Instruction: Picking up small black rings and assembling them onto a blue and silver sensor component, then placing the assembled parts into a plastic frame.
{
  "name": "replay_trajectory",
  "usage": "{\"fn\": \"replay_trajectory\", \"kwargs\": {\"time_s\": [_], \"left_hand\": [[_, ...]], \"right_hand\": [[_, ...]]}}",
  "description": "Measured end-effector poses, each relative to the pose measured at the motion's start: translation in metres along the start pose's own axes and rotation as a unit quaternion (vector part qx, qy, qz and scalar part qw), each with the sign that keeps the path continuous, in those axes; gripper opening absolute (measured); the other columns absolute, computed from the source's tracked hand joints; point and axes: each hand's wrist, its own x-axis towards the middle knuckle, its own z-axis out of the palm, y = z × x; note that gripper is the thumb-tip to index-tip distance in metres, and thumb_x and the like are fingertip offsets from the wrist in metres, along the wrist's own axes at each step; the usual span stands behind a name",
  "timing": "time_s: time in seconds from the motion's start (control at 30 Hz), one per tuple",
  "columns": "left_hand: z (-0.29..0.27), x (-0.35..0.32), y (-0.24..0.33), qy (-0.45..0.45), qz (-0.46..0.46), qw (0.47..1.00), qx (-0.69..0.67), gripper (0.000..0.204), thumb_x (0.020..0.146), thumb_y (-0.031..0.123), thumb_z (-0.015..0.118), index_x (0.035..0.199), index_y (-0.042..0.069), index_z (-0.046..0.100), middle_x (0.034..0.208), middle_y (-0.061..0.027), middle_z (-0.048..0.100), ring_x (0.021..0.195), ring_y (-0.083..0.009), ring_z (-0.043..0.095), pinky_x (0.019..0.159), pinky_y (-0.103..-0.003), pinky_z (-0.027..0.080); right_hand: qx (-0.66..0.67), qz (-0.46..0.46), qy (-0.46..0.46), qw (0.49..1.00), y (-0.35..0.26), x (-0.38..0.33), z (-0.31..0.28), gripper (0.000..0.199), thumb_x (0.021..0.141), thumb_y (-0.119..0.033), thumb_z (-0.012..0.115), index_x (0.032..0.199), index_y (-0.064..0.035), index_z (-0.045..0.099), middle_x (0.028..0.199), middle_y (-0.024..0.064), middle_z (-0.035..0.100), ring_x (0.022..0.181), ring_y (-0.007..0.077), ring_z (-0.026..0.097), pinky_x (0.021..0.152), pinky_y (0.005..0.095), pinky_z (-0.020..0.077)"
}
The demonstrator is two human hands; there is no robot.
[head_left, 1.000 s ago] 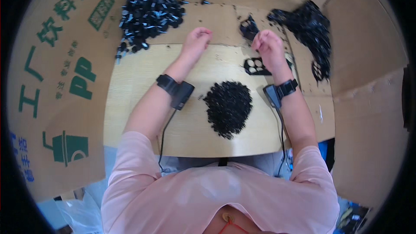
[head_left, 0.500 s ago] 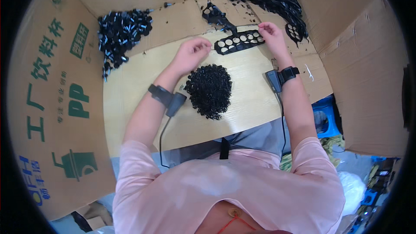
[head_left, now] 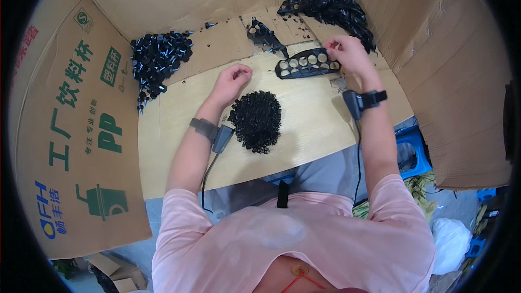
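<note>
A black perforated sheet (head_left: 297, 69), thin and rubbery with rows of round holes, lies at the back of the pale board. The fingertips of my right hand (head_left: 350, 54) are closed on its upper right edge. My left hand (head_left: 232, 82) hovers left of the sheet, its thumb and fingers pinched together; whatever they may hold is too small to make out. Between my forearms sits a heap of small black ring-like parts (head_left: 256, 122). Behind the sheet, a torn black scrap (head_left: 264, 37) points down toward it.
Black round-headed parts with metal stems (head_left: 160, 57) are piled at the back left. A tangle of black perforated sheets (head_left: 336, 2) fills the back right corner. Cardboard walls (head_left: 103, 114) enclose the board (head_left: 187, 141). Beyond its right edge stands a blue plastic stool (head_left: 413, 149).
My right hand has drawn the perforated sheet to the right, away from the torn scrap. My left hand has moved back from the sheet's left end. The view has shifted a little.
</note>
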Motion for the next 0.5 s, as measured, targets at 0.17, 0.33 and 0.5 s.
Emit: {"fn": "replay_trajectory", "kwargs": {"time_s": [0.17,0.33,0.5], "left_hand": [[-0.002,-0.002,-0.004,0.002,0.004,1.0,0.019,0.009,0.087,0.006,0.062,0.095,0.002,0.065,0.076,0.0041,0.055,0.067,-0.0039,0.046,0.06,-0.019,0.04],[-0.005,0.0,-0.006,-0.009,0.005,0.999,0.047,0.009,0.087,0.008,0.063,0.094,0.002,0.065,0.071,0.0057,0.05,0.064,-0.0036,0.044,0.057,-0.02,0.038],[-0.002,0.0,-0.001,-0.021,0.016,0.998,0.062,0.011,0.088,0.009,0.063,0.096,0.002,0.064,0.076,0.0049,0.053,0.07,-0.0042,0.046,0.063,-0.02,0.04]], "right_hand": [[0.096,-0.11,-0.211,0.967,-0.035,-0.005,-0.067,0.008,0.082,-0.004,0.063,0.09,-0.0039,0.063,0.075,-0.0016,0.061,0.066,0.0057,0.054,0.057,0.024,0.0451],[0.105,-0.024,-0.204,0.973,-0.034,0.036,-0.112,0.009,0.083,-0.003,0.06,0.085,-0.0117,0.059,0.079,-0.0073,0.059,0.066,0.0011,0.052,0.055,0.0165,0.0403],[0.321,-0.003,0.208,0.924,0.057,0.103,-0.123,0.012,0.087,-0.005,0.058,0.099,-0.0058,0.063,0.086,0.0024,0.062,0.077,0.0131,0.062,0.068,0.0248,0.0503]]}}
